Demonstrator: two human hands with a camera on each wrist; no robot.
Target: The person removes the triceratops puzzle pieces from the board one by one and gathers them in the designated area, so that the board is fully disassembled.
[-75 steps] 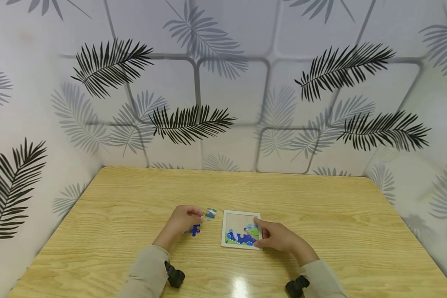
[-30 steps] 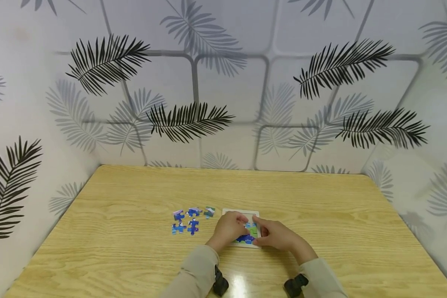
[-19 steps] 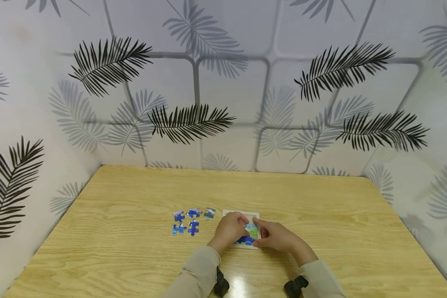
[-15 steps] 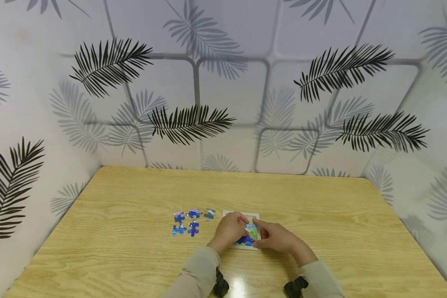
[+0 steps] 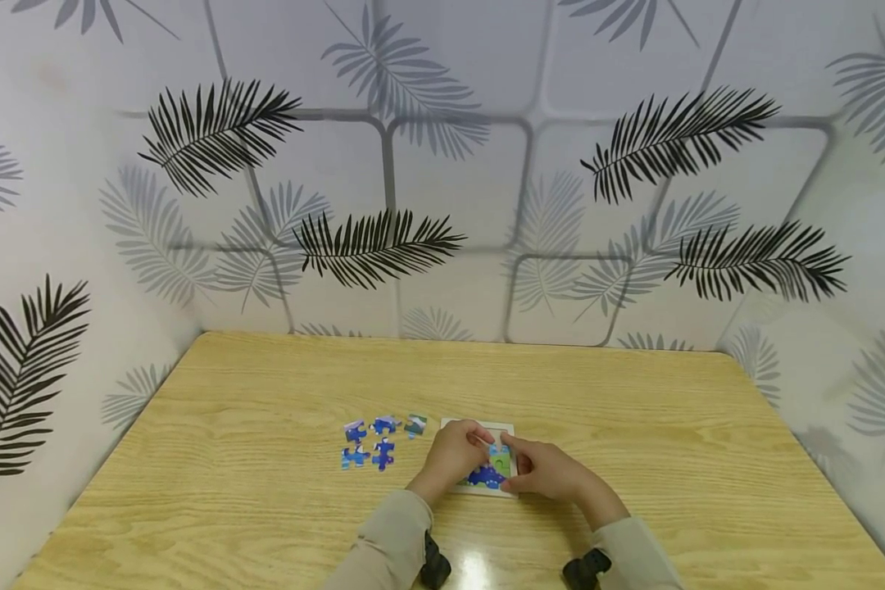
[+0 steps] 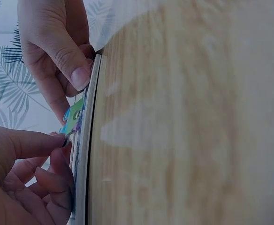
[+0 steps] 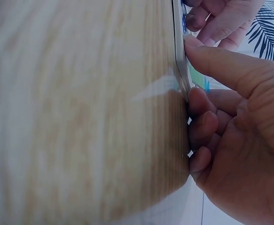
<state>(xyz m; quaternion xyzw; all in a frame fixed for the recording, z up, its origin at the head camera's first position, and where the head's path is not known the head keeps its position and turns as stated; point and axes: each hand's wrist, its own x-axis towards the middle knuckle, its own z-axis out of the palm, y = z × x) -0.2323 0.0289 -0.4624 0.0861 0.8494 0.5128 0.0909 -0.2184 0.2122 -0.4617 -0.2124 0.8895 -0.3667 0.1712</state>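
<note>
A shallow wooden puzzle tray (image 5: pixel 503 427) lies on the table in the head view, partly covered by both hands. Blue and green jigsaw pieces (image 5: pixel 492 477) fill its near and right part. My left hand (image 5: pixel 451 452) is over the tray's left half, thumb and fingers pinching a small puzzle piece (image 6: pixel 66 140); only its dark edge shows in the left wrist view. With thumb and fingers bent, my right hand (image 5: pixel 556 471) grips the tray's right rim. In the right wrist view, the right thumb (image 7: pixel 212 58) lies along that rim and the other fingers curl beside it.
Several loose jigsaw pieces (image 5: pixel 385 424) lie left of the tray on the wood-grain table (image 5: pixel 619 401). A leaf-patterned wall (image 5: pixel 457 287) rises behind the table. Each wrist carries a black camera (image 5: pixel 435 564).
My left hand has moved right from the loose pieces to the tray, carrying a piece, then stayed nearly still there. The right hand keeps its hold on the tray's edge.
</note>
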